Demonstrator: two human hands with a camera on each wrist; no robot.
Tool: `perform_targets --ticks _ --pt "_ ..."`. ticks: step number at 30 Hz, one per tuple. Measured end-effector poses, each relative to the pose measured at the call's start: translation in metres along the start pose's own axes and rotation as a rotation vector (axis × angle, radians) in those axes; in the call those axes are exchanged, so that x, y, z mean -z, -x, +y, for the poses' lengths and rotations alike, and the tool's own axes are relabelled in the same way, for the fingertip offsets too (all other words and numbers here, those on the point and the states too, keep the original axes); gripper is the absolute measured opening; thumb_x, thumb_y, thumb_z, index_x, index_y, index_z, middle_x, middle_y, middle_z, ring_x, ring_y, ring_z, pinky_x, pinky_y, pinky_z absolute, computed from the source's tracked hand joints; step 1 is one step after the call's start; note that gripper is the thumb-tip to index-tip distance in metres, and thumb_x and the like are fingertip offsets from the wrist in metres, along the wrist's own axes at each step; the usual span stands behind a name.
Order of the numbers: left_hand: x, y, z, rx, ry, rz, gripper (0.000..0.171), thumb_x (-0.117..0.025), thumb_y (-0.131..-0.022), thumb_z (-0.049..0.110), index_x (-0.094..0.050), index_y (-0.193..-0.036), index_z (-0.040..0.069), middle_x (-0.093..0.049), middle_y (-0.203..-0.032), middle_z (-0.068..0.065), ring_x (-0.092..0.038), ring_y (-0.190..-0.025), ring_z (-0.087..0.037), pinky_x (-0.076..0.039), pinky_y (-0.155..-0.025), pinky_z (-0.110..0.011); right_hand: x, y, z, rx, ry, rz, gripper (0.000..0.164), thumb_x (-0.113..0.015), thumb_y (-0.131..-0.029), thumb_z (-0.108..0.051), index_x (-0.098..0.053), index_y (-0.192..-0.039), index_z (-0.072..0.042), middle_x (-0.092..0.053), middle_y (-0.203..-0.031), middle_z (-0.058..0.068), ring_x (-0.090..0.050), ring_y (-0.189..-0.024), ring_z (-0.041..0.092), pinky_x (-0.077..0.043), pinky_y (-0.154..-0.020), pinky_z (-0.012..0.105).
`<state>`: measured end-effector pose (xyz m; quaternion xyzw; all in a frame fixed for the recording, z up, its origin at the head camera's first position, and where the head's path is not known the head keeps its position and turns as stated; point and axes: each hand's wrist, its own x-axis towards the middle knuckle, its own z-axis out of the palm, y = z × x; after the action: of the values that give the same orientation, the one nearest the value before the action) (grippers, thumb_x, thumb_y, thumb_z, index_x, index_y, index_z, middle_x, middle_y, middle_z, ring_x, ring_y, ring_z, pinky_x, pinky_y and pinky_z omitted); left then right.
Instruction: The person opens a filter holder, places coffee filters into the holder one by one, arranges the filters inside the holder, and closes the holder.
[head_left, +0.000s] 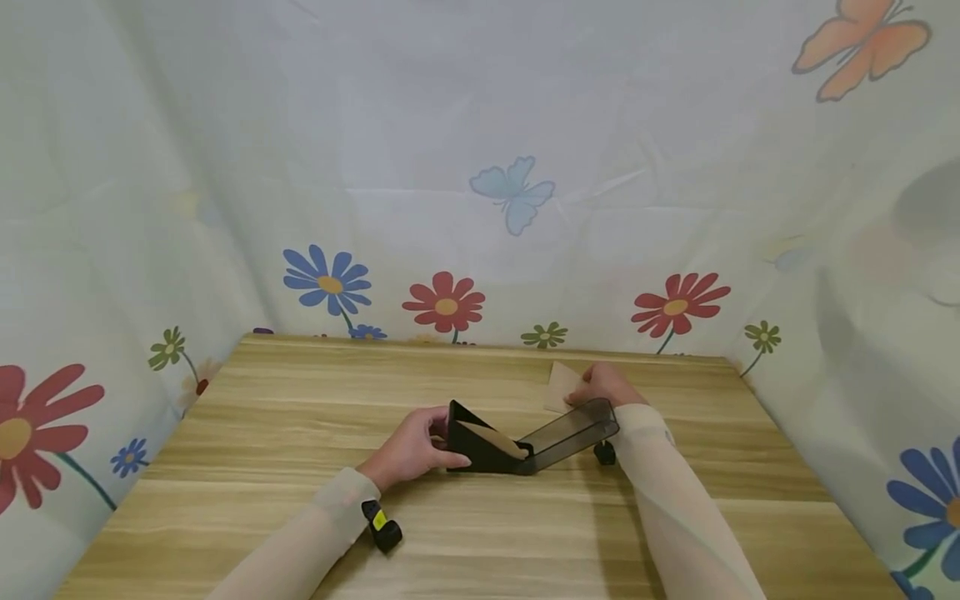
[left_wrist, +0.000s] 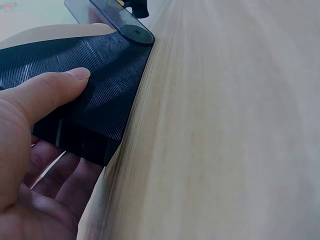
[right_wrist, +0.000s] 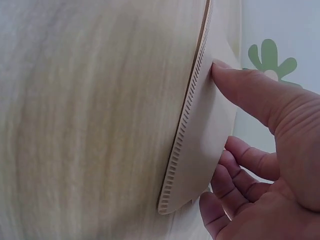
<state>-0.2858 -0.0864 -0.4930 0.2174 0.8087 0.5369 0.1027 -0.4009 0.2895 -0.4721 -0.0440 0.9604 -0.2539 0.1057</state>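
My left hand (head_left: 412,447) grips the back end of a black, wedge-shaped coffee filter holder (head_left: 476,458), thumb on its ribbed side and fingers behind. The holder's smoky clear lid (head_left: 573,433) is swung open to the right on its hinge. Tan paper (head_left: 491,438) shows inside the holder. Beyond the lid, my right hand (head_left: 607,385) holds a tan paper coffee filter (right_wrist: 202,140) with a crimped edge, close over the table. In the right wrist view the thumb lies on the filter's face, with the other fingers curled at its far edge.
The wood-grain table (head_left: 300,400) ends at the back against a white curtain (head_left: 375,167) printed with flowers and butterflies. Black wrist cameras are strapped at both sleeves; the left one (head_left: 382,527) hangs over the table.
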Motion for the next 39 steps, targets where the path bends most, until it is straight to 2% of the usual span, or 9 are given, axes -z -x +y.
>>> perform_targets --ticks 4,6,11,14,17,20,29,33,39 --pt "0.001 0.002 -0.001 0.008 -0.003 0.004 0.040 -0.091 -0.078 0.027 -0.070 -0.111 0.018 -0.069 -0.100 -0.003 -0.066 -0.091 -0.018 -0.055 -0.079 -0.031 0.003 0.006 -0.008 0.006 -0.013 -0.010 0.062 -0.085 -0.081 -0.028 -0.063 -0.121 0.015 -0.067 -0.119 0.029 -0.064 -0.104 0.038 -0.054 -0.091 0.050" --pt "0.001 0.002 0.000 0.007 -0.004 0.005 0.041 -0.091 -0.078 0.027 -0.070 -0.112 0.018 -0.069 -0.100 -0.003 -0.066 -0.091 -0.019 -0.055 -0.078 -0.031 0.002 0.005 -0.008 0.013 -0.001 -0.008 0.047 -0.085 -0.082 -0.029 -0.069 -0.105 0.009 -0.069 -0.095 0.018 -0.060 -0.085 0.026 -0.053 -0.078 0.041" --pt "0.002 0.003 0.002 0.004 -0.004 0.009 0.040 -0.091 -0.079 0.026 -0.070 -0.112 0.019 -0.069 -0.099 -0.003 -0.065 -0.090 -0.018 -0.054 -0.076 -0.030 -0.001 0.002 -0.009 0.032 0.002 -0.013 0.035 -0.084 -0.084 -0.029 -0.060 -0.070 -0.008 -0.040 -0.060 -0.005 -0.036 -0.059 0.012 -0.033 -0.057 0.029" --pt "0.001 0.004 0.003 -0.001 -0.006 0.006 0.039 -0.091 -0.078 0.026 -0.070 -0.111 0.019 -0.070 -0.098 -0.003 -0.065 -0.088 -0.018 -0.053 -0.074 -0.030 0.001 0.006 -0.012 0.041 0.002 -0.003 0.032 -0.084 -0.082 -0.026 -0.066 -0.076 -0.002 -0.049 -0.063 0.001 -0.044 -0.061 0.016 -0.039 -0.059 0.032" --pt "0.001 0.004 0.005 -0.008 -0.007 0.002 0.039 -0.091 -0.079 0.026 -0.070 -0.111 0.018 -0.069 -0.097 -0.003 -0.065 -0.088 -0.018 -0.053 -0.073 -0.030 0.003 0.013 -0.017 0.020 -0.017 0.018 0.047 -0.085 -0.081 -0.024 -0.067 -0.106 0.011 -0.068 -0.093 0.019 -0.061 -0.084 0.028 -0.053 -0.077 0.041" --pt "0.001 0.004 0.006 -0.011 -0.011 -0.002 0.039 -0.091 -0.079 0.026 -0.070 -0.111 0.020 -0.069 -0.097 -0.002 -0.064 -0.088 -0.018 -0.053 -0.072 -0.030 0.004 0.019 -0.018 0.015 -0.045 0.039 0.067 -0.085 -0.081 -0.023 -0.055 -0.127 0.016 -0.063 -0.122 0.032 -0.062 -0.108 0.040 -0.052 -0.095 0.051" --pt "0.001 0.001 0.004 -0.013 -0.001 -0.014 0.039 -0.091 -0.078 0.027 -0.070 -0.111 0.020 -0.069 -0.098 -0.002 -0.065 -0.089 -0.019 -0.054 -0.072 -0.031 0.000 0.012 -0.008 0.061 -0.098 0.042 0.088 -0.089 -0.076 -0.019 -0.041 -0.144 0.010 -0.051 -0.141 0.037 -0.052 -0.125 0.048 -0.043 -0.106 0.058" --pt "0.001 0.001 0.001 -0.010 0.003 -0.008 0.039 -0.091 -0.078 0.026 -0.070 -0.111 0.020 -0.069 -0.098 -0.003 -0.065 -0.089 -0.018 -0.053 -0.072 -0.030 -0.001 0.010 -0.004 0.099 -0.105 0.063 0.078 -0.089 -0.074 -0.017 -0.051 -0.138 0.005 -0.056 -0.135 0.034 -0.055 -0.123 0.048 -0.047 -0.101 0.057" --pt "0.001 0.001 0.001 -0.010 -0.001 -0.005 0.040 -0.091 -0.078 0.027 -0.070 -0.111 0.021 -0.069 -0.098 -0.002 -0.065 -0.090 -0.018 -0.053 -0.074 -0.031 0.002 0.014 -0.005 0.120 -0.158 0.097 0.047 -0.085 -0.077 -0.010 -0.061 -0.116 0.001 -0.066 -0.100 0.019 -0.061 -0.087 0.031 -0.051 -0.075 0.042"
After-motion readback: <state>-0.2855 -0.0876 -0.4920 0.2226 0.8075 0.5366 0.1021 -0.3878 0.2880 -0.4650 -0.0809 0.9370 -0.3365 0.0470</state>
